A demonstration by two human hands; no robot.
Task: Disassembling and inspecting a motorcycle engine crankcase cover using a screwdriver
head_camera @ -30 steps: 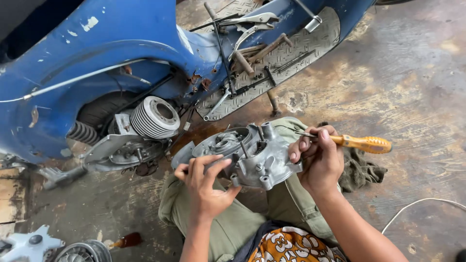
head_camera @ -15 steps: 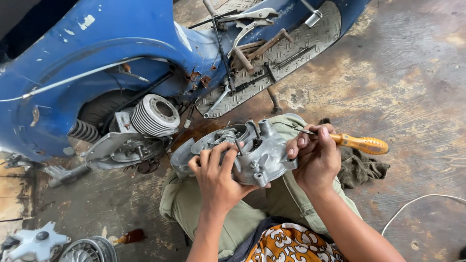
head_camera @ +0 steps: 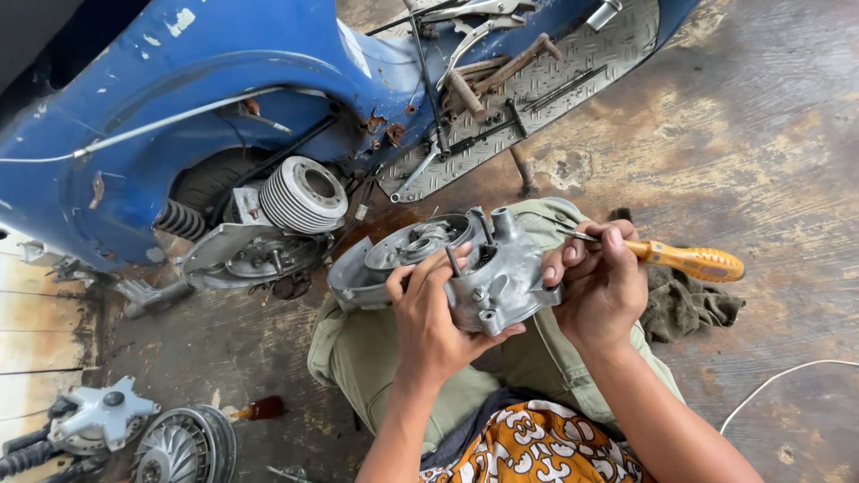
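A grey metal engine casing [head_camera: 501, 268] rests on my knees, which are in olive trousers [head_camera: 376, 358]. My left hand [head_camera: 436, 313] grips the casing's front, fingers curled over its middle. My right hand [head_camera: 601, 284] holds a screwdriver with an orange handle [head_camera: 693, 261] sticking out to the right. Its metal shaft points left toward the casing's right side, where my fingers also touch the metal.
A blue scooter body [head_camera: 179, 107] lies on its side ahead, with a finned cylinder [head_camera: 301, 194] and a checker-plate footboard [head_camera: 546, 89]. A dark rag [head_camera: 684, 309] lies right of my knee. Engine parts [head_camera: 134, 429] sit at lower left. A white cable [head_camera: 787, 380] curves at right.
My left hand has shifted up and right along the casing to grip its middle. The right hand and screwdriver have stayed at the casing's right side.
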